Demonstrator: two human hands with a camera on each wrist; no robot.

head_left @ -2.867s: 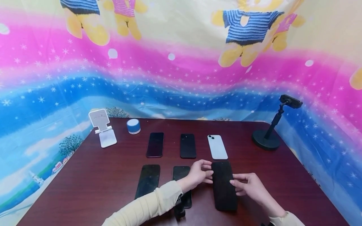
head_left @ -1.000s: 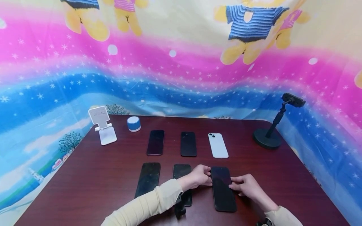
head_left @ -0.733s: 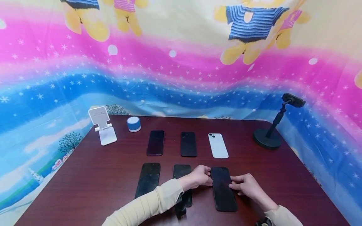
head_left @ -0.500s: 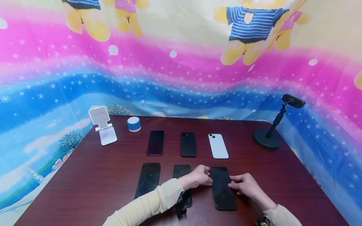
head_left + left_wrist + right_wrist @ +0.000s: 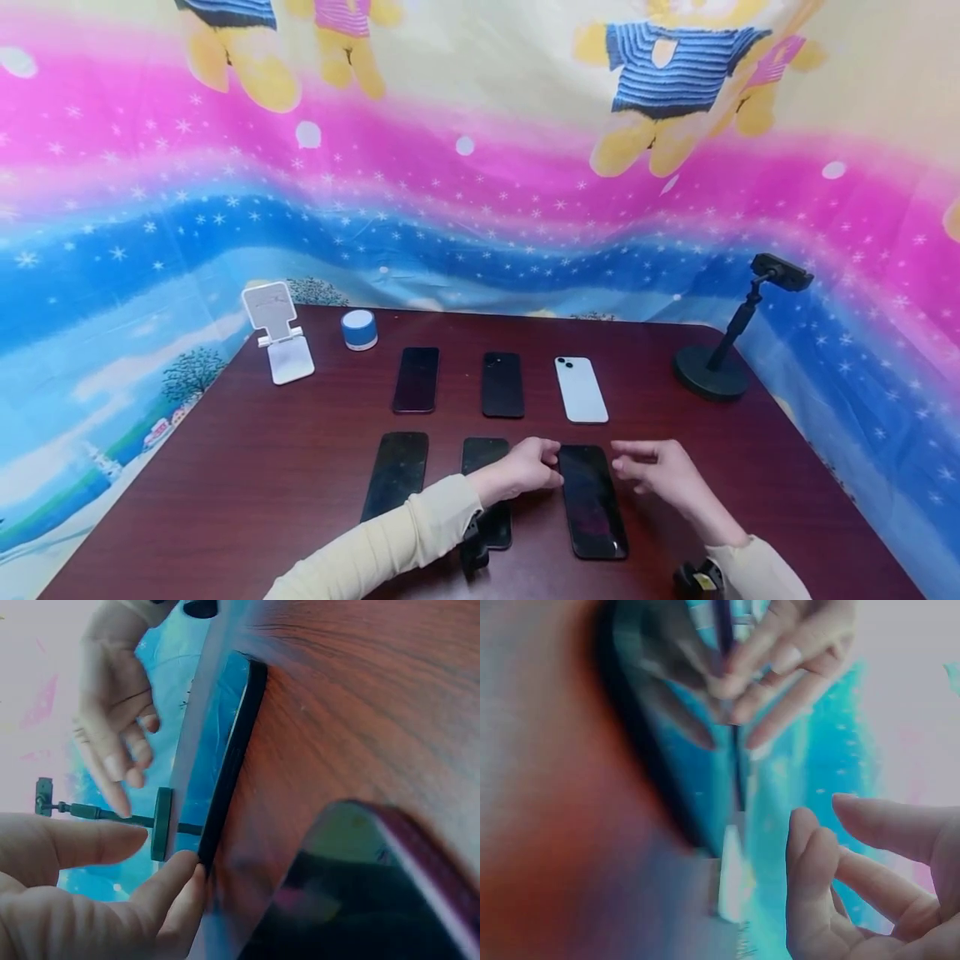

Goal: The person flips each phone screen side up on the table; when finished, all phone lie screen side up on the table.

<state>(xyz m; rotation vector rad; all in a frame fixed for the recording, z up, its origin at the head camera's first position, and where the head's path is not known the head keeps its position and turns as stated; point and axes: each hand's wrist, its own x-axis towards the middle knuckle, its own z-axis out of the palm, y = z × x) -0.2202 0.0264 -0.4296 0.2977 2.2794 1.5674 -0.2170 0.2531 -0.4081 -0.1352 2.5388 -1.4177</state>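
A black phone (image 5: 592,502) lies screen up at the right of the front row on the table. My left hand (image 5: 527,465) touches its left edge; in the left wrist view the fingertips (image 5: 174,881) meet the phone's side (image 5: 234,761), with the thumb apart from it. Just off the right edge my right hand (image 5: 660,473) holds nothing, its fingers (image 5: 877,889) loosely bent. A second dark phone (image 5: 483,452) lies partly hidden under my left wrist, and a third (image 5: 397,471) is left of that, its lower end covered by the sleeve.
Behind lie a dark phone (image 5: 416,380), a black phone (image 5: 502,385) showing its back, and a white phone (image 5: 582,390). A white phone stand (image 5: 288,358) and a blue-and-white round device (image 5: 359,332) occupy the back left. A black stand (image 5: 711,371) is at the back right of the table (image 5: 225,467).
The phone came down from tilted to flat between both hands and was nudged slightly. The right hand has just let go and moved up and right of its edge; the left hand stays.
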